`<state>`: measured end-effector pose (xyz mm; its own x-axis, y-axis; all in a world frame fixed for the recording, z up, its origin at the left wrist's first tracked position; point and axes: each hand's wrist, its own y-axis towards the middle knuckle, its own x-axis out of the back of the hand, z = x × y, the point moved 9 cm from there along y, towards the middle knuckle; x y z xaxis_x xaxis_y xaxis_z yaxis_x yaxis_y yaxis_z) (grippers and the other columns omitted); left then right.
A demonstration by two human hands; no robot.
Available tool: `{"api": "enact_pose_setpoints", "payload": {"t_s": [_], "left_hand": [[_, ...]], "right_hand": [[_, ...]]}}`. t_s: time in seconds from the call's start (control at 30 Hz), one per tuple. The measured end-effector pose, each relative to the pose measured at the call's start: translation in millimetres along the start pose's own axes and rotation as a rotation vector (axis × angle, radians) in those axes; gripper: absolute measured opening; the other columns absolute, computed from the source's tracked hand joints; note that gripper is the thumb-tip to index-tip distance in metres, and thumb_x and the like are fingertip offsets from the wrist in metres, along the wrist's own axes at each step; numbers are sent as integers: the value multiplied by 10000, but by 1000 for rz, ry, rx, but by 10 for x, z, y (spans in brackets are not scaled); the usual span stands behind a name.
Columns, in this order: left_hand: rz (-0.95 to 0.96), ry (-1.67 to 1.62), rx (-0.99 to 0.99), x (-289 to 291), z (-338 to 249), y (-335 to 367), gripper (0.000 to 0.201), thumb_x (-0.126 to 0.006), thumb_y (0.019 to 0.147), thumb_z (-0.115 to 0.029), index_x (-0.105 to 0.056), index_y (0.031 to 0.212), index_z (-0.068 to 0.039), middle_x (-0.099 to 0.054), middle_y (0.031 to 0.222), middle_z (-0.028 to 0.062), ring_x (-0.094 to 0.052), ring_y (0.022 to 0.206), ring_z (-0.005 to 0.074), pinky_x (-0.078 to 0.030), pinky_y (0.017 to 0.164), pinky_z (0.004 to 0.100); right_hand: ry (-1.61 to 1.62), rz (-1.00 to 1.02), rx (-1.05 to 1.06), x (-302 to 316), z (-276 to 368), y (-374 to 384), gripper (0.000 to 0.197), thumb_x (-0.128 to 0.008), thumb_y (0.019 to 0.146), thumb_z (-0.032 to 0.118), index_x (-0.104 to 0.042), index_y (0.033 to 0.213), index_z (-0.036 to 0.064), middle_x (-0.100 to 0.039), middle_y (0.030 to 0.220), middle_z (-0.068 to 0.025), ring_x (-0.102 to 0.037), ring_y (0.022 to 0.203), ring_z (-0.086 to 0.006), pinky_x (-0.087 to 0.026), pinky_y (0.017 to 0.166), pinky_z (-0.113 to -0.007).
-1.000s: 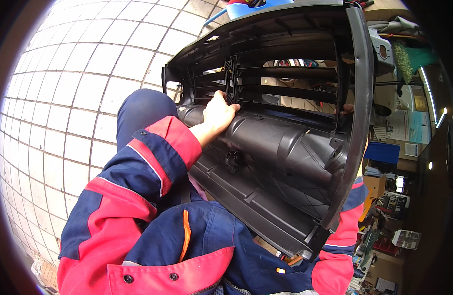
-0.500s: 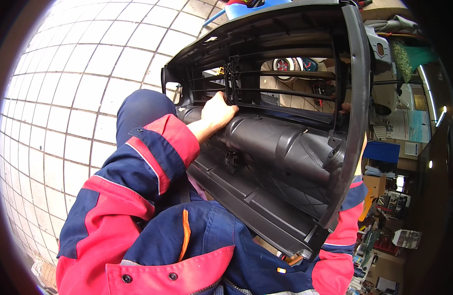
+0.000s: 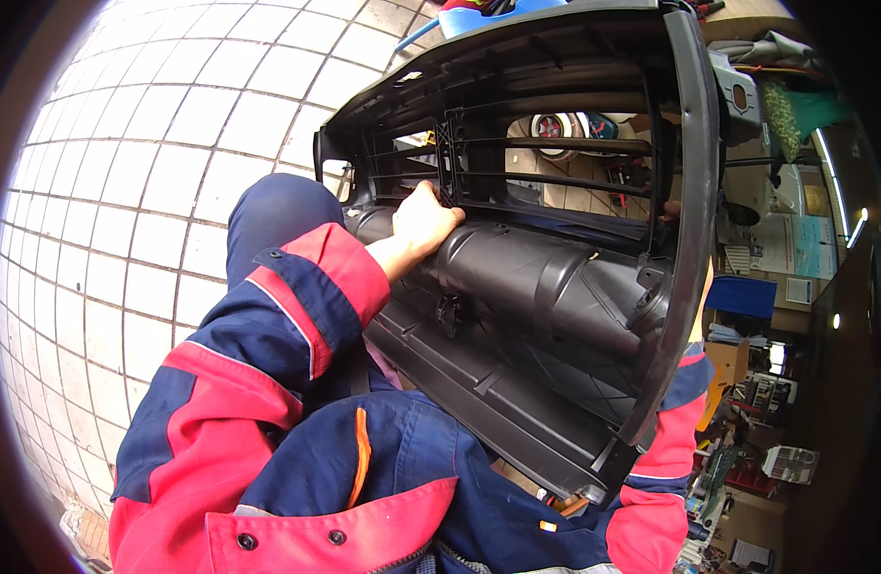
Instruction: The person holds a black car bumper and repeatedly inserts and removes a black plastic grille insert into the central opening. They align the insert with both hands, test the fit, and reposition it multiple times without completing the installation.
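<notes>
pale square floor tiles (image 3: 154,191) fill the left of the view, under a person in a red and navy work jacket (image 3: 297,459) seen from above. closest in, the jacket's chest and sleeves; past them a large black plastic housing (image 3: 555,287), ribbed and slatted, rests against the person's lap and stands tilted upright. the left hand (image 3: 423,222) curls its fingers shut on a slat of the housing's grille, the right hand is hidden behind the housing's right edge, and beyond lie cluttered workshop shelves (image 3: 766,450).
</notes>
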<state>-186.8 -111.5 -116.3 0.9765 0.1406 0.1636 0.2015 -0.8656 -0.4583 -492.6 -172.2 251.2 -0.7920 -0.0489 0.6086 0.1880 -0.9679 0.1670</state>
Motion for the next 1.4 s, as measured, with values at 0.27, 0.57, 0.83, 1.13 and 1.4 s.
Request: {"api": "enact_pose_setpoints", "payload": {"t_s": [0.27, 0.57, 0.83, 1.13, 1.4], "left_hand": [[-136, -81, -59, 15, 24, -30, 776, -951, 913, -357, -670, 1528, 24, -811, 1162, 155, -808, 1133, 303, -630, 1065, 429], [54, 73, -19, -4, -48, 29, 775, -891, 917, -400, -674, 1538, 9, -820, 1417, 257, -776, 1379, 427, -580, 1222, 499], [29, 79, 17, 17, -51, -15, 740, -899, 907, -425, -701, 1482, -3, -826, 1402, 248, -785, 1361, 422, -588, 1206, 506], [-113, -66, -40, 12, 20, -18, 798, -918, 920, -371, -668, 1558, 38, -817, 1205, 164, -809, 1149, 304, -627, 1076, 423], [-102, -39, -34, 0, 12, 6, 814, -908, 923, -362, -640, 1585, 30, -812, 1205, 161, -805, 1151, 308, -626, 1081, 427]], "right_hand": [[31, -39, -7, 59, -102, 41, 601, -415, 1339, 468, -724, 1549, -3, -848, 1301, -132, -839, 1071, -180, -702, 923, -335], [142, 43, -60, 39, -179, 65, 588, -422, 1340, 452, -715, 1563, -6, -841, 1322, -139, -836, 1086, -194, -700, 945, -345], [47, 10, -60, 48, -129, 40, 589, -421, 1339, 460, -706, 1571, 1, -843, 1322, -144, -844, 1062, -208, -704, 925, -343], [177, 55, -72, 37, -194, 58, 586, -398, 1342, 452, -694, 1591, 12, -838, 1348, -158, -854, 1102, -217, -718, 951, -341], [174, 41, -82, 71, -238, 60, 583, -399, 1343, 442, -686, 1608, 10, -834, 1367, -159, -852, 1121, -217, -717, 958, -341]]}}
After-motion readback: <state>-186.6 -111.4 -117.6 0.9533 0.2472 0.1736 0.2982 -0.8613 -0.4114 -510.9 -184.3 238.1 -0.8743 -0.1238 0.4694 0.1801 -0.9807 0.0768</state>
